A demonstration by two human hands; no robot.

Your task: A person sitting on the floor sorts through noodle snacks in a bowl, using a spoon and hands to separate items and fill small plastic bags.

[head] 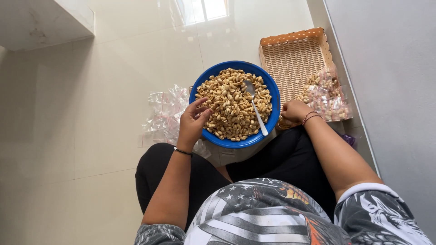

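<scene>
A round blue bowl (pixel 265 81) heaped with peanuts (pixel 229 102) rests on the floor in front of my crossed legs. A white spoon (pixel 255 109) lies in the peanuts, handle toward me. My left hand (pixel 191 122) rests on the bowl's left rim, fingers spread and touching the peanuts, holding nothing. My right hand (pixel 294 111) is curled at the bowl's right edge, by the near corner of a woven basket (pixel 293 54); whether it grips anything is hidden.
Several small filled clear bags (pixel 324 93) lie in the basket's near end. A pile of empty clear plastic bags (pixel 165 113) sits on the glossy tiled floor left of the bowl. A grey wall (pixel 390 68) runs along the right; a white ledge (pixel 45 20) is top left.
</scene>
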